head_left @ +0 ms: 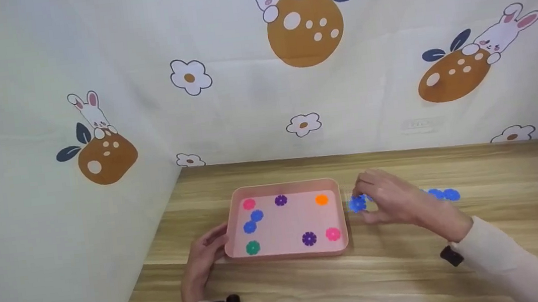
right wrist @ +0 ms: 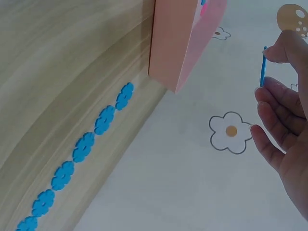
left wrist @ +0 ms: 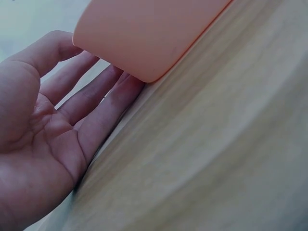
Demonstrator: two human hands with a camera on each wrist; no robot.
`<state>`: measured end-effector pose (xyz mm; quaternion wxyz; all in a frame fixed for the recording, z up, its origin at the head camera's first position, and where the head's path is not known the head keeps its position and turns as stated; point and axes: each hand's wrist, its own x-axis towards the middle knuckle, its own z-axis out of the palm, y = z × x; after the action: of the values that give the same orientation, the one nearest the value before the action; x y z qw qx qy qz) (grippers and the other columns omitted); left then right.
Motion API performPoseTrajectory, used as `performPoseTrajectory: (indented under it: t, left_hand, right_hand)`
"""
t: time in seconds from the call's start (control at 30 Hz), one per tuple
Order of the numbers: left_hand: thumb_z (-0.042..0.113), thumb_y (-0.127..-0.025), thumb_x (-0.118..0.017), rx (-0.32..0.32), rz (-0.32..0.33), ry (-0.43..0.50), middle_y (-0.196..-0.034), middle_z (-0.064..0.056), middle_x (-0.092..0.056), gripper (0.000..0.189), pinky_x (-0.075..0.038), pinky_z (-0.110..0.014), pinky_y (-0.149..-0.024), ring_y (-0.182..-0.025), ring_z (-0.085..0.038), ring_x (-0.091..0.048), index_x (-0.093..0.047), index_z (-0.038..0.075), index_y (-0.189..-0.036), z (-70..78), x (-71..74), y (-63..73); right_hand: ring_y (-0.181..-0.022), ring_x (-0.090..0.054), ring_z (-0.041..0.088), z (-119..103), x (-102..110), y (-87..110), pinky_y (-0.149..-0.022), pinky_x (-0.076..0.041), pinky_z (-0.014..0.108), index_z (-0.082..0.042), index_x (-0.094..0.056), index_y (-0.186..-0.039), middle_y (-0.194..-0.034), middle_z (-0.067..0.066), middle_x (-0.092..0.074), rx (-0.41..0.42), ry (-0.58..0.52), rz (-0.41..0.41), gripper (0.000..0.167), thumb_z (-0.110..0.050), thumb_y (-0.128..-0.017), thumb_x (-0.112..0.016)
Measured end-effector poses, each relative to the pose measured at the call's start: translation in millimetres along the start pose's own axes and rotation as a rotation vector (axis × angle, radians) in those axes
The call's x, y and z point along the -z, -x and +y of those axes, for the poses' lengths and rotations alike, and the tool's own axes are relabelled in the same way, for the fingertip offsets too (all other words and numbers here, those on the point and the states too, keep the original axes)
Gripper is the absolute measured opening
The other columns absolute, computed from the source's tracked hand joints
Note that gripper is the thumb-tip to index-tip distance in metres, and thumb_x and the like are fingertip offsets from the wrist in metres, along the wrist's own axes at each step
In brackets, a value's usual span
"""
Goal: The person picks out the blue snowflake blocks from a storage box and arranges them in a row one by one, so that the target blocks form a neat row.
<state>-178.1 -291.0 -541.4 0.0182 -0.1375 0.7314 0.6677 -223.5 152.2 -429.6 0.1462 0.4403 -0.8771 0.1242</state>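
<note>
At the left wall of a pink tray (head_left: 288, 256), my left hand (head_left: 203, 260) rests with extended fingers against its side. The left wrist view has those fingers (left wrist: 91, 94) reaching behind the tray's corner (left wrist: 139, 48), their tips hidden. My right hand (head_left: 391, 198), just right of the tray, pinches a blue snowflake-shaped plastic disc (head_left: 357, 204) between thumb and fingertips. It appears edge-on as a thin blue strip (right wrist: 263, 67) in the right wrist view, raised off the table. A row of similar blue discs (right wrist: 83, 147) lies on the table, partly hidden behind my right hand in the head view.
Inside the tray are pink (head_left: 249, 204), purple (head_left: 280, 200), orange (head_left: 321, 199), green (head_left: 252, 247) and blue (head_left: 250, 227) discs, spaced apart except two blue ones together. A patterned cloth (head_left: 244, 108) hangs behind the wooden table (head_left: 315, 292) and along its left side.
</note>
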Motion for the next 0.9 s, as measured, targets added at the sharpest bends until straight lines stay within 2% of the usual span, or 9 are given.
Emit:
performPoseTrajectory:
  t: [0.2,0.3,0.5,0.67,0.8,0.9]
  left_hand:
    - [0.023,-0.094,-0.070,0.005,-0.007,0.003,-0.140,-0.015,-0.062,0.046,-0.058,-0.032,-0.094,-0.118,-0.022,-0.067,-0.061,0.011,-0.138,0.9,1.0,1.4]
    - [0.022,-0.094,-0.070,0.003,-0.016,0.008,-0.140,-0.013,-0.062,0.045,-0.058,-0.032,-0.095,-0.118,-0.022,-0.067,-0.061,0.012,-0.137,1.4,1.0,1.1]
    - [0.023,-0.094,-0.069,0.003,-0.018,-0.002,-0.140,-0.012,-0.062,0.044,-0.058,-0.033,-0.096,-0.120,-0.023,-0.066,-0.061,0.014,-0.137,0.6,0.4,0.2]
    - [0.021,-0.093,-0.071,-0.004,-0.019,0.033,-0.138,-0.015,-0.063,0.046,-0.059,-0.031,-0.091,-0.114,-0.021,-0.068,-0.062,0.010,-0.137,1.2,0.0,-0.1]
    - [0.021,-0.091,-0.073,0.008,-0.011,0.053,-0.136,-0.016,-0.064,0.047,-0.060,-0.028,-0.087,-0.108,-0.019,-0.070,-0.063,0.007,-0.135,1.2,0.1,0.1]
    - [0.025,-0.092,-0.074,0.020,-0.011,0.029,-0.138,-0.014,-0.064,0.047,-0.060,-0.029,-0.091,-0.112,-0.019,-0.069,-0.063,0.011,-0.136,1.3,1.3,0.0]
  right_hand:
    - [-0.083,-0.058,0.012,17.0,7.1,34.0,-0.071,-0.056,0.030,-0.008,-0.071,-0.092,-0.090,0.001,-0.067,0.011,0.019,0.160,0.029,-0.019,-0.069,-0.083]
    - [-0.083,-0.059,0.011,22.0,12.7,53.2,-0.070,-0.056,0.028,-0.008,-0.072,-0.090,-0.090,-0.001,-0.067,0.015,0.026,0.213,0.029,-0.016,-0.064,-0.084]
    - [-0.081,-0.060,0.009,32.5,22.6,90.1,-0.074,-0.054,0.018,-0.010,-0.073,-0.088,-0.089,-0.005,-0.067,-0.054,0.050,0.263,0.033,-0.013,-0.058,-0.086]
    - [-0.080,-0.059,0.005,50.3,22.6,121.0,-0.079,-0.047,0.005,-0.011,-0.072,-0.087,-0.087,-0.008,-0.067,-0.119,-0.020,0.294,0.037,-0.006,-0.053,-0.086]
    - [-0.080,-0.060,0.006,65.0,18.6,144.0,-0.077,-0.046,0.004,-0.013,-0.072,-0.086,-0.086,-0.008,-0.067,-0.202,-0.029,0.298,0.038,-0.005,-0.053,-0.087]
    - [-0.078,-0.059,0.005,78.2,15.9,157.8,-0.072,-0.047,0.007,-0.013,-0.072,-0.087,-0.085,-0.007,-0.068,-0.285,-0.007,0.274,0.038,-0.007,-0.053,-0.090]
